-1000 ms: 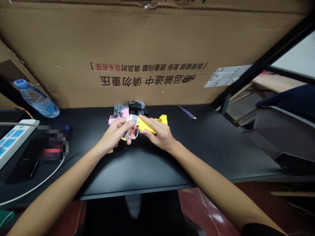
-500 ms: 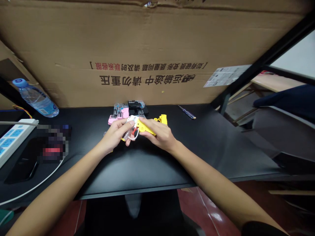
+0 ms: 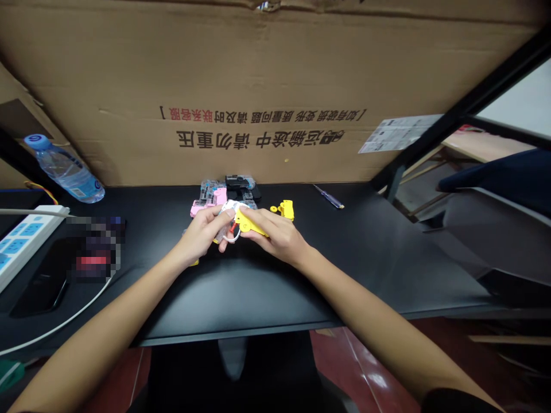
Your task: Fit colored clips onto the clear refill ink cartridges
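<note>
My left hand is closed around a small toy gun with a white and clear body, a red trigger and a white looped guard. Pressed against the white end is a yellow plastic piece with a round disc on it, gripped between the thumb and fingers of my right hand. The fingers cover much of both parts, so how they join cannot be seen. Just behind my right hand lies another yellow part beside a small yellow disc. A bit of yellow shows under my left wrist.
Pink pieces and clear-and-black toy parts lie against the cardboard. A screwdriver rests at back right. Leftward are a water bottle, a power strip, a phone and a white cable.
My right hand has shifted slightly left, and the yellow piece sits a little closer over the toy gun's white end. Both hands keep their hold.
</note>
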`<state>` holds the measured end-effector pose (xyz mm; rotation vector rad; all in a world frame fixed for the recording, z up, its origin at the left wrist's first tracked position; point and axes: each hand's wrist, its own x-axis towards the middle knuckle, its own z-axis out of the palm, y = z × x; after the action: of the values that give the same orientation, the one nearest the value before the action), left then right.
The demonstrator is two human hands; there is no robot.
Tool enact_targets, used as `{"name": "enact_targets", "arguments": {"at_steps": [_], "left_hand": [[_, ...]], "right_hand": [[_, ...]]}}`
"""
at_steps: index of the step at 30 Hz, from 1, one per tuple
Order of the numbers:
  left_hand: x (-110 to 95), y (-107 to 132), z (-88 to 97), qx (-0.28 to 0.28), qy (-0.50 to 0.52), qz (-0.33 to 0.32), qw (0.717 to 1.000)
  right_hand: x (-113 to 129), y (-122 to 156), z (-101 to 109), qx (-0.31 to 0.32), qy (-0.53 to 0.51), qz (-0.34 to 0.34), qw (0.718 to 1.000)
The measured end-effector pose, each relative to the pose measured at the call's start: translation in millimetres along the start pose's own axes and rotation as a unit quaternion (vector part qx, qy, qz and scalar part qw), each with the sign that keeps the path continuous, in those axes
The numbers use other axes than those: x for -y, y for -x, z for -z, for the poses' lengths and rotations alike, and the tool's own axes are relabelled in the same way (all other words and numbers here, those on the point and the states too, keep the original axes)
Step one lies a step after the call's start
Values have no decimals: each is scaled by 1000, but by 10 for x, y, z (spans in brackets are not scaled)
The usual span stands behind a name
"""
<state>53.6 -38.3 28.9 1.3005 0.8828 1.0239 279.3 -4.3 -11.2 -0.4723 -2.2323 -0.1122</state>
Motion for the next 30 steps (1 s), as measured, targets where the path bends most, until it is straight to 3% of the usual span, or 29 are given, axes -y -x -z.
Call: {"name": "enact_targets", "arguments": {"at_steps": [6, 12, 14, 16, 18, 21, 24, 26, 28, 30], "left_hand": [[5, 1, 0, -8, -6, -2, 1000], [5, 16, -12, 0, -11, 3, 1000], [26, 8, -4, 1, -7, 19, 1000], [56, -11, 24, -4, 8, 40, 999], [78, -35, 71, -15, 15, 50, 998], [78, -61, 148, -56, -53, 6, 997], [63, -62, 176, -96, -180, -100, 974], [72, -54, 157, -92, -240, -152, 954], [102, -50, 129, -78, -257, -161, 950], [144, -57, 115, -72, -236, -139, 959]], "right_hand": [[31, -16, -34, -34, -23, -15, 999], [-25, -18, 24, -2, -27, 7, 1000], [-28, -26, 26, 10, -71, -21, 997], [-4, -53, 17, 7, -151, -100, 983], [38, -101, 7, -11, -252, -221, 942], [94, -190, 7, -28, -403, -381, 832], [118, -255, 12, -20, -521, -463, 717], [124, -275, 7, -6, -568, -496, 657], [128, -281, -3, 5, -594, -511, 621], [128, -284, -4, 0, -605, -515, 607]]}}
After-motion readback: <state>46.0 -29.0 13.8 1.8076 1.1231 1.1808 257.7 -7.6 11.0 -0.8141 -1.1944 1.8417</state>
